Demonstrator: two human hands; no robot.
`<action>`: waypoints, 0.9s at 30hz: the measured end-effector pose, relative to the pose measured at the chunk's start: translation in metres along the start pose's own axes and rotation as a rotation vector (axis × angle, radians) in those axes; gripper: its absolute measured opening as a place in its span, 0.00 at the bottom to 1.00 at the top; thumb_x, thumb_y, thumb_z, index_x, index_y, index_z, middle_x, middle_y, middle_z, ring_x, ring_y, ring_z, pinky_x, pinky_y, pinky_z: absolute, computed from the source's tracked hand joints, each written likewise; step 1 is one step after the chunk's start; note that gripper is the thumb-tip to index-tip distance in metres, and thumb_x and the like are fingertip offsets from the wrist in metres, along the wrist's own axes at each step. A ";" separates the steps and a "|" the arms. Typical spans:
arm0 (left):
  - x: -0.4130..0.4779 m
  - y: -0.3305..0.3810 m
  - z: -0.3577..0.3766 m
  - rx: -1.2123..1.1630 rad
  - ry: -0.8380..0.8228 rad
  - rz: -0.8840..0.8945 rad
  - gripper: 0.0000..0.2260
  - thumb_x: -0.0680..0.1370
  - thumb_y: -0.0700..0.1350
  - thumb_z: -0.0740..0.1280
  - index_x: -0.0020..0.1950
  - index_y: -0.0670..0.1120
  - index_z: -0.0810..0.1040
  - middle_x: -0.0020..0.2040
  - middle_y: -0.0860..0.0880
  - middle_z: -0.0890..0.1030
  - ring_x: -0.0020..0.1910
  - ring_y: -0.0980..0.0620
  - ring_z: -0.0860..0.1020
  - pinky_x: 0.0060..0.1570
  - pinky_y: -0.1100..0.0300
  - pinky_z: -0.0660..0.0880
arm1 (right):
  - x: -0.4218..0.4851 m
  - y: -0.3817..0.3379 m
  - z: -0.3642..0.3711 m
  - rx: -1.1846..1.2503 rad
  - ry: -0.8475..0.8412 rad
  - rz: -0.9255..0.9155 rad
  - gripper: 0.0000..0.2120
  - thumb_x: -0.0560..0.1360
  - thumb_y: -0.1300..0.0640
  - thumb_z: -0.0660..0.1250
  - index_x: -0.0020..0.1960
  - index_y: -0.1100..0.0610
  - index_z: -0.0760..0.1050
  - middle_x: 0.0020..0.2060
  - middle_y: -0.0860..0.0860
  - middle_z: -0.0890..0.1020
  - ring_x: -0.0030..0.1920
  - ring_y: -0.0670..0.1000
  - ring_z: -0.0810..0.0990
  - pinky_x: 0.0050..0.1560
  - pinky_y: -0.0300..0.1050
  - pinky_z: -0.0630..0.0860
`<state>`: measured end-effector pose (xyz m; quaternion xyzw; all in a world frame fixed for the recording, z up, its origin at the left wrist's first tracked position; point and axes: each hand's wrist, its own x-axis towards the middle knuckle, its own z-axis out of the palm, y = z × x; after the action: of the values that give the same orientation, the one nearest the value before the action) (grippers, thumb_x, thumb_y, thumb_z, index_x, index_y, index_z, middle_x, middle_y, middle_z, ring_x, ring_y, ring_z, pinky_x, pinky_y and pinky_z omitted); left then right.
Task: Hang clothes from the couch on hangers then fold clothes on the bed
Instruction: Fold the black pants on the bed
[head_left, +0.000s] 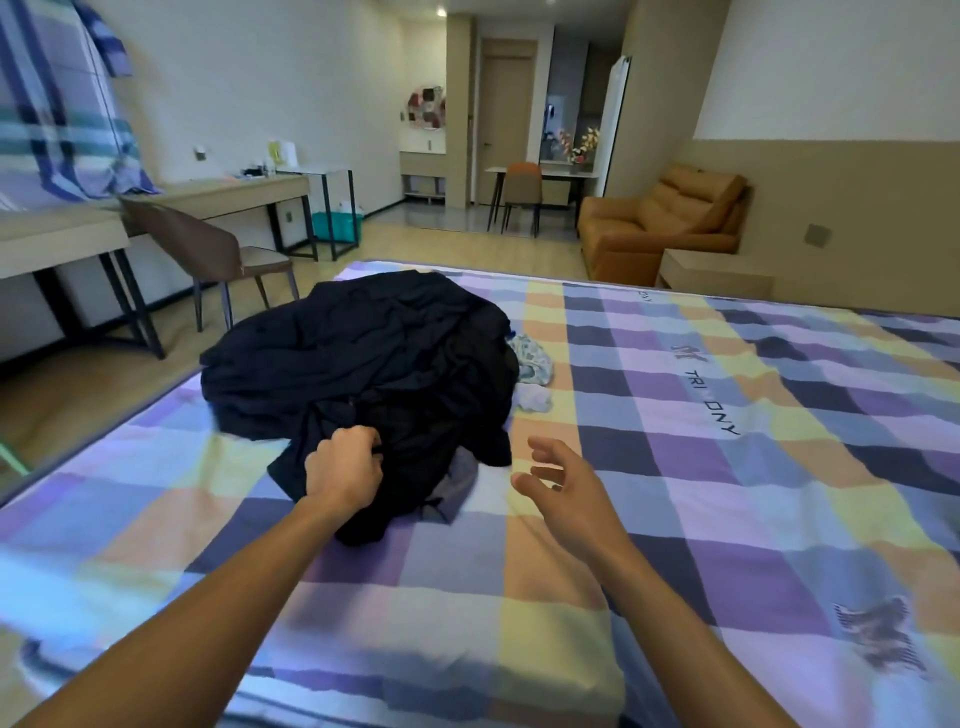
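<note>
**Fig. 1.** A heap of dark clothes (363, 358) lies crumpled on the checked bed (727, 467), toward its left edge. The fabric looks soft, light and limp. It should sag and drape when raised, so a hem, collar or shoulder seam would likely give a better hold than a bunched middle. The left hand (343, 465) has its fingers curled into a fold at the heap's near edge. The right hand (561, 480) hovers just beside the heap, fingers spread and holding nothing. Several garments appear tangled, so lifting one may drag others along. A greyish piece (457, 488) shows beneath the near side. A pale patterned garment (532, 356) and a small white item (535, 399) lie against the heap's right side. Beyond the bed stand a chair (208, 254) and desk (218, 192) at left and a tan couch (660, 223) at far right, all well apart from the heap.
</note>
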<state>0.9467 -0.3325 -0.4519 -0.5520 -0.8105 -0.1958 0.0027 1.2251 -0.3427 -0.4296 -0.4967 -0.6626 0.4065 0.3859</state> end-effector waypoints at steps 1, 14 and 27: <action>0.000 -0.001 -0.002 -0.072 0.009 0.003 0.05 0.80 0.45 0.66 0.52 0.51 0.80 0.51 0.45 0.82 0.51 0.38 0.80 0.43 0.50 0.74 | -0.001 0.001 -0.002 0.004 0.007 0.002 0.21 0.78 0.54 0.71 0.69 0.47 0.71 0.65 0.45 0.76 0.61 0.45 0.77 0.46 0.33 0.74; -0.091 0.140 -0.072 -0.891 -0.093 0.677 0.02 0.80 0.39 0.68 0.49 0.45 0.80 0.44 0.50 0.82 0.45 0.55 0.80 0.47 0.63 0.75 | -0.014 -0.020 -0.011 0.143 0.054 -0.166 0.19 0.77 0.74 0.64 0.54 0.51 0.80 0.45 0.51 0.86 0.50 0.46 0.85 0.50 0.46 0.83; -0.043 0.158 0.007 -1.696 -0.608 -0.388 0.39 0.73 0.61 0.74 0.79 0.49 0.62 0.70 0.44 0.74 0.54 0.46 0.82 0.53 0.46 0.82 | -0.066 -0.014 -0.117 1.014 0.051 0.197 0.35 0.29 0.51 0.86 0.31 0.58 0.75 0.33 0.54 0.73 0.30 0.49 0.75 0.30 0.37 0.76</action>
<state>1.1064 -0.3193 -0.4185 -0.2513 -0.4397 -0.5679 -0.6488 1.3412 -0.3915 -0.3809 -0.3172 -0.3228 0.6986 0.5542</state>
